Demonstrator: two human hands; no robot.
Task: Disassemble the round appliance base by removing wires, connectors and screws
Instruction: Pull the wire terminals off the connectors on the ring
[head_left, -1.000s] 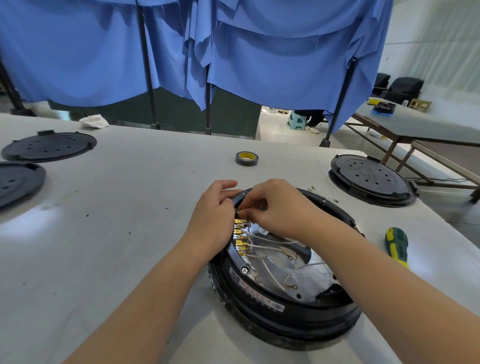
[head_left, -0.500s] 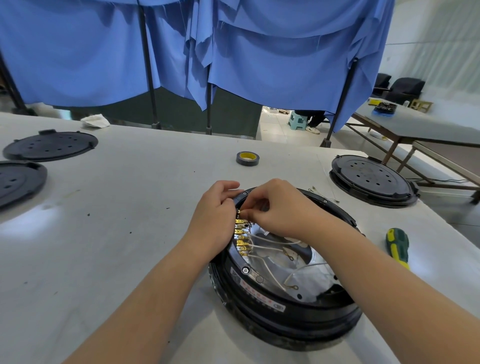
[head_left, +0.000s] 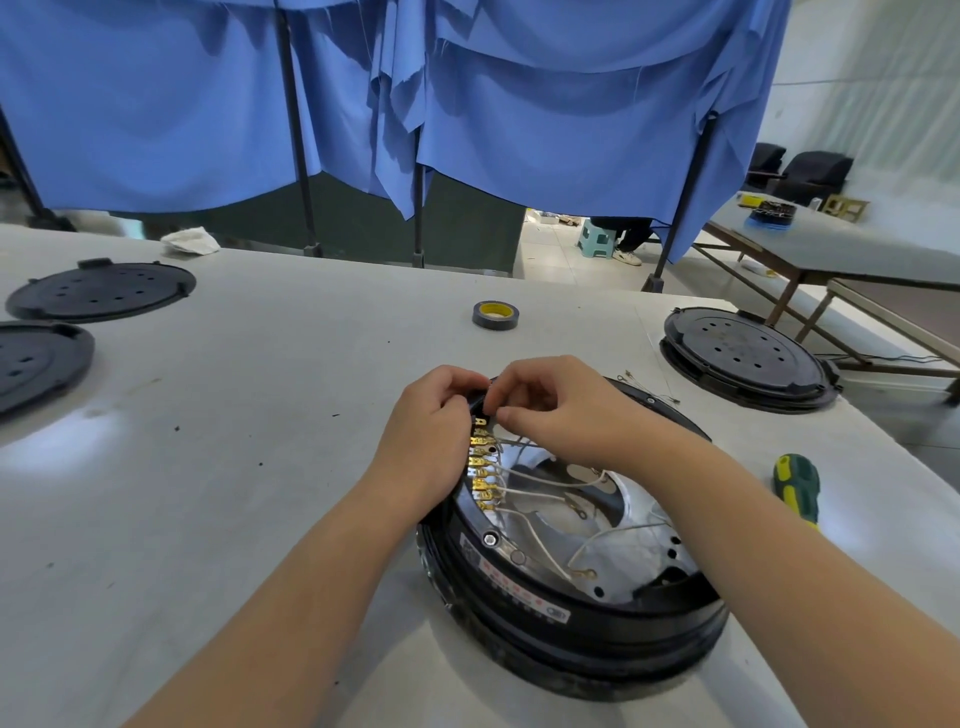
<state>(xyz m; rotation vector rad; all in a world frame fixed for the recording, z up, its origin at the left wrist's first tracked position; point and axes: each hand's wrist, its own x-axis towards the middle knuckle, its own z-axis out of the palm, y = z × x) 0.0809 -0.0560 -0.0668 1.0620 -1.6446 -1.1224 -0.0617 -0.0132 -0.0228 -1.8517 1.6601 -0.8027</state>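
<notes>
The round black appliance base (head_left: 561, 634) lies open on the white table, showing a silver plate (head_left: 639, 551) inside. A row of brass connectors (head_left: 482, 470) with white wires (head_left: 540, 483) runs along its left inner rim. My left hand (head_left: 428, 441) grips the base's left rim beside the connectors. My right hand (head_left: 566, 410) reaches over the far rim, thumb and fingers pinched at the topmost connector of the row. A screw (head_left: 490, 539) sits on the rim below the connectors.
A green and yellow screwdriver (head_left: 797, 488) lies to the right of the base. A tape roll (head_left: 495, 315) sits further back. Black round covers lie at right (head_left: 745, 358) and at left (head_left: 101, 291), (head_left: 39, 364). Loose wires (head_left: 647, 387) rest behind the base.
Both hands stay at the top of the connector row. The right hand's fingers have shifted slightly at the topmost connector; the base has not moved.
</notes>
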